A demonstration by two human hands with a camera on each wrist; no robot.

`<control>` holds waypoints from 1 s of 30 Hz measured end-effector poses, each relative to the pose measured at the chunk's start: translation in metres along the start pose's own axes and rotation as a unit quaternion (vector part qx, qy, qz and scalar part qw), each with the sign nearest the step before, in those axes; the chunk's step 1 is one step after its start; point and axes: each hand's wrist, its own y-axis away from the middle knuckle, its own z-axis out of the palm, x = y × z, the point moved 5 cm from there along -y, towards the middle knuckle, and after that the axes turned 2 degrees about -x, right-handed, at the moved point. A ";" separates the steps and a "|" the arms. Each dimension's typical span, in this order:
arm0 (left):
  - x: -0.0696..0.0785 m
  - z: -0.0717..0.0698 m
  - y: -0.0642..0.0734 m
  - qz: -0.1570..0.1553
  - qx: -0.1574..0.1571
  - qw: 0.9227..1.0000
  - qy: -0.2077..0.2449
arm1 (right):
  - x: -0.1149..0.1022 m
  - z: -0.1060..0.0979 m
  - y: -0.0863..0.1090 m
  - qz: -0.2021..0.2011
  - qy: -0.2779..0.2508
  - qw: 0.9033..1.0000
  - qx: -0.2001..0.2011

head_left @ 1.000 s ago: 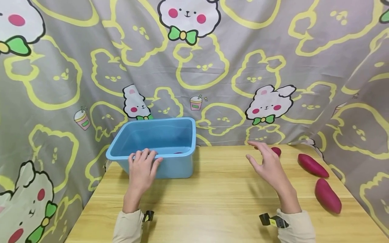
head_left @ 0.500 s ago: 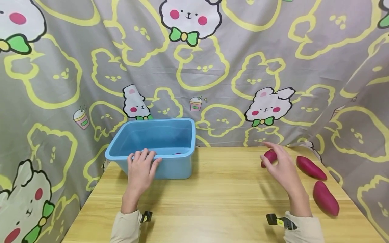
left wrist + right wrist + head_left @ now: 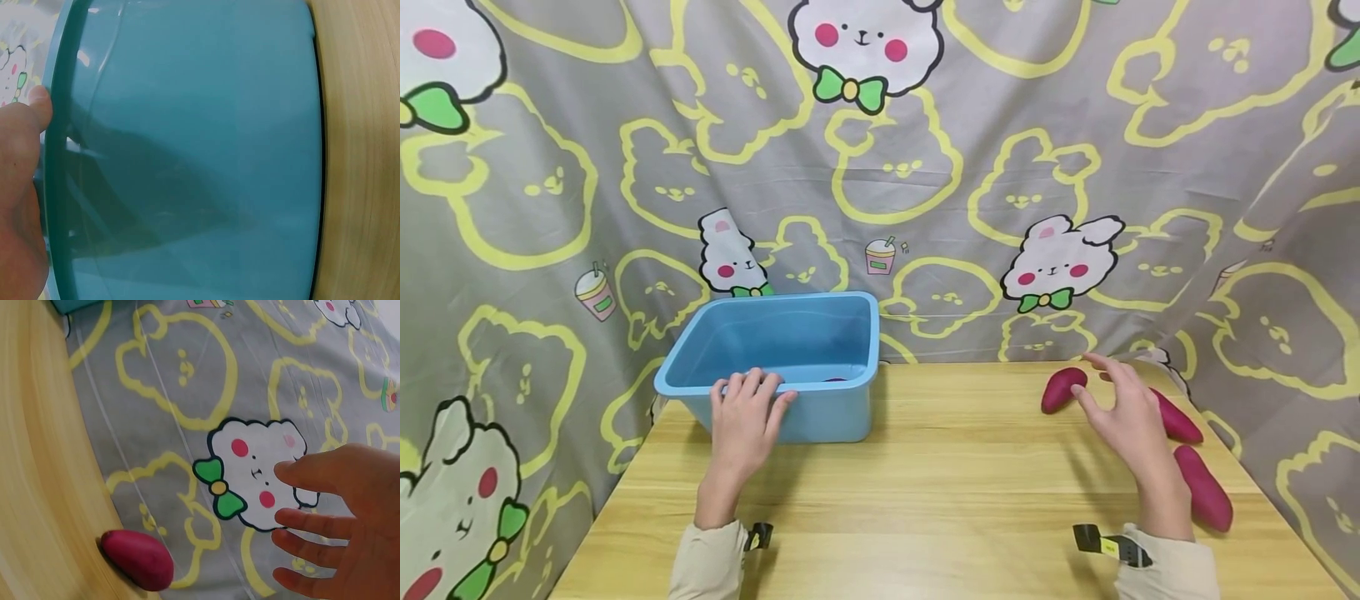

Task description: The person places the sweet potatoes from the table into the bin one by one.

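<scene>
Head view, starting from the near edge: two beige sleeves [image 3: 709,560] come in over the wooden table [image 3: 925,517], each with a little black gadget [image 3: 1108,546] at the wrist. Nearest purple thing is a fat sweet potato [image 3: 1208,493] over on the right, just right of the right wrist. A bit farther and to the left sits a blue bin [image 3: 831,414], upright; past its near rim you only catch a sliver of dark magenta inside, too little to say what it is. The left hand [image 3: 743,425] has its fingers hooked over that near rim, thumb gripping along with them. Back on the right, a second sweet potato [image 3: 1180,421] is partly hidden by the right hand [image 3: 1123,417], which hangs in the air, thumb and fingers spread apart, nothing between them. Farthest sweet potato [image 3: 1062,389] lies on the table just left of that hand; the thumb overlaps it from above, but the right wrist view shows a gap. Behind everything: grey cartoon curtain [image 3: 940,208].
</scene>
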 end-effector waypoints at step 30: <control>0.001 0.000 0.001 -0.004 -0.001 1.000 0.002 | 0.071 -0.039 0.028 0.119 0.054 0.990 -0.050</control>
